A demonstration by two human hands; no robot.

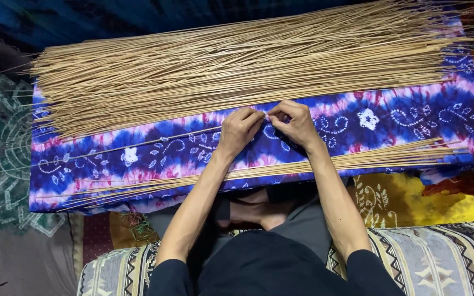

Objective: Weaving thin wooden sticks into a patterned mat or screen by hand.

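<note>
While the left hand (240,129) and right hand (297,121) are pinching one thin tan stick (138,143) between closed fingers, it is likely risking snapping, lying just below the big tan stick pile (237,66) on the purple tie-dye cloth (412,120).

Both arms reach forward, left hand (239,130) and right hand (297,123) pinched, fingertips meeting.

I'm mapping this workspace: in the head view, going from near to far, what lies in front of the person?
Patterned cushion → small bundle of thin sticks → both hands, left hand and right hand, on the blue-purple cloth → large pile of sticks.
</note>
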